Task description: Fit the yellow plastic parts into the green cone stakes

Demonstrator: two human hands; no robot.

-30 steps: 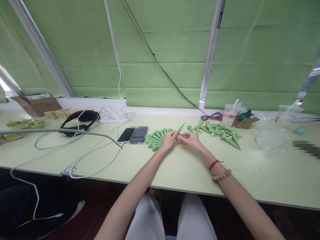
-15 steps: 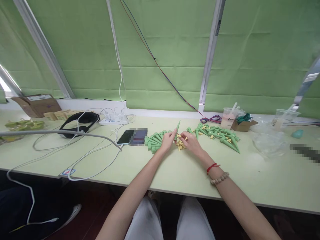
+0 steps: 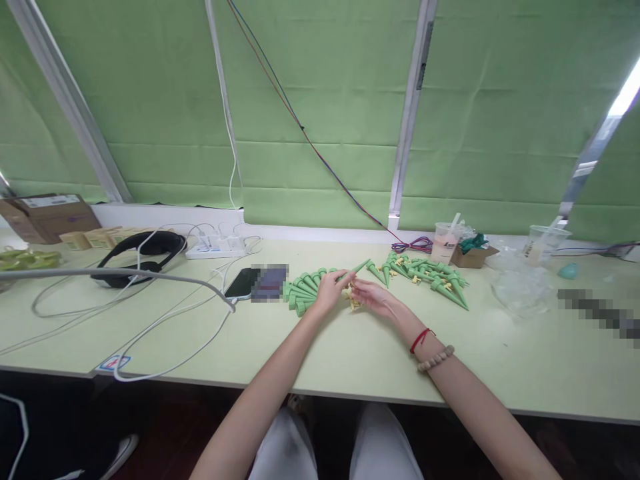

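A pointed green plastic spike (image 3: 361, 266) is pinched in my left hand (image 3: 329, 291), its tip slanting up to the right. My right hand (image 3: 377, 298) meets it at the spike's lower end, fingers drawn together; whatever they grip there is hidden. Beneath both hands lies a small heap of yellow plastic pieces (image 3: 354, 305), partly covered. Left of my left hand, several green spikes (image 3: 303, 291) are lined up in a fanned row. Beyond my right hand spreads a loose pile of green spikes (image 3: 435, 273) mixed with yellow pieces.
To the left are a phone (image 3: 241, 283), black headphones (image 3: 145, 257), a power strip (image 3: 216, 247) and loose white cables. At the right stand a drink cup (image 3: 445, 243), a small cardboard box (image 3: 474, 256), a clear plastic bag (image 3: 520, 291) and another cup (image 3: 545, 245).
My right hand has brought its fingers left against the spike, and the yellow piece it pinched is now hidden. The spike has tipped from near upright toward the right. The view has shifted slightly.
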